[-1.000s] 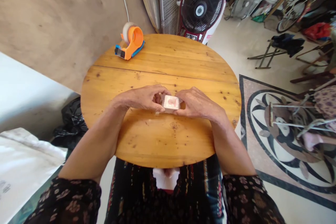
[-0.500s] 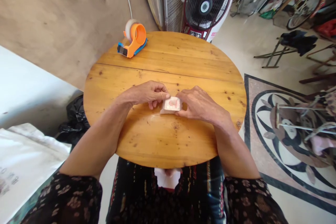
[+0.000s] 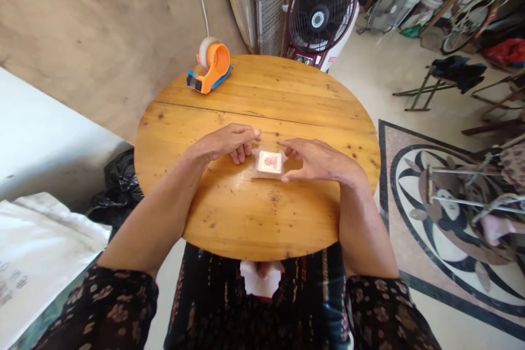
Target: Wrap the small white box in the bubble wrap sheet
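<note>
A small pale box (image 3: 269,163) with a reddish picture on its top lies on the wooden table, clear film or tape sticking out at its edges. To its left hovers my left hand (image 3: 233,142), thumb stretched out over loosely curled fingers, holding nothing. My right hand (image 3: 318,158) is at the box's right side with thumb and fingers spread apart; whether its fingertips touch the film I cannot tell. Toward the back left of the table stands an orange and blue tape dispenser (image 3: 213,68) with a roll of clear tape.
The oval wooden table (image 3: 266,229) has a wooden board behind its left side. An electric fan (image 3: 319,19) stands just beyond the far edge. A black plastic bag (image 3: 118,178) and a white sack (image 3: 45,251) are at the left. A folding stool (image 3: 426,87) stands on the right.
Both hands have come off the box and opened, the left drawing slightly up and away, the right shifting a little right. The box now rests flat on the table.
</note>
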A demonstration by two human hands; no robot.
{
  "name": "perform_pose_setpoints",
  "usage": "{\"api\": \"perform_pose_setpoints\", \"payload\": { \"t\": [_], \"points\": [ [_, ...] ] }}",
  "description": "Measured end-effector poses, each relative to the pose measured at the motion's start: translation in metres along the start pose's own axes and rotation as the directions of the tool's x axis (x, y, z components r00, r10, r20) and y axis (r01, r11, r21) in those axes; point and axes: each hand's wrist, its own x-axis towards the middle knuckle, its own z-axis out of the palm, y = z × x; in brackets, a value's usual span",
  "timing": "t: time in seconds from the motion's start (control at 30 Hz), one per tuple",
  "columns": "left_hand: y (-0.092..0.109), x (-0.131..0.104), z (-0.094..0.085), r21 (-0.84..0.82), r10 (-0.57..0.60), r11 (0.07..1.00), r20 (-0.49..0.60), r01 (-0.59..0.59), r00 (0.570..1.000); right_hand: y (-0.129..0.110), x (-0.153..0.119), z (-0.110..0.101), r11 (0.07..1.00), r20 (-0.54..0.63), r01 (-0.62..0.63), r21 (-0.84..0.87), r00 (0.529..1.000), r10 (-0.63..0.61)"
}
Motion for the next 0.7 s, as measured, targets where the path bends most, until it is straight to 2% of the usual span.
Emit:
{"api": "perform_pose_setpoints", "payload": {
  "t": [0.07, 0.17, 0.33, 0.5, 0.6, 0.7],
  "points": [
    [0.002, -0.001, -0.003, -0.010, -0.021, 1.000, -0.055, 0.021, 0.998, 0.005, -0.001, -0.004, 0.999, 0.010, -0.029, 0.014, 1.000, 0.029],
    [0.004, -0.005, -0.007, 0.006, -0.002, 1.000, -0.038, 0.002, 0.999, 0.009, -0.001, -0.006, 1.000, 0.025, -0.029, 0.012, 0.999, 0.029],
    [0.004, -0.010, -0.012, 0.069, 0.066, 0.995, 0.074, -0.071, 0.995, 0.007, 0.001, -0.004, 0.999, 0.031, 0.017, 0.032, 0.999, -0.018],
    [-0.002, -0.009, -0.013, 0.169, 0.043, 0.982, 0.268, -0.091, 0.962, -0.003, 0.000, 0.002, 0.999, 0.015, 0.023, 0.028, 1.000, -0.024],
    [-0.003, -0.008, -0.009, 0.214, 0.112, 0.956, 0.362, -0.199, 0.925, -0.012, -0.002, 0.003, 0.998, 0.013, 0.055, -0.004, 0.998, -0.055],
    [0.000, -0.010, -0.004, 0.276, 0.176, 0.914, 0.387, -0.296, 0.905, -0.020, 0.000, 0.004, 0.993, -0.006, 0.068, -0.095, 0.998, -0.069]
  ]
}}
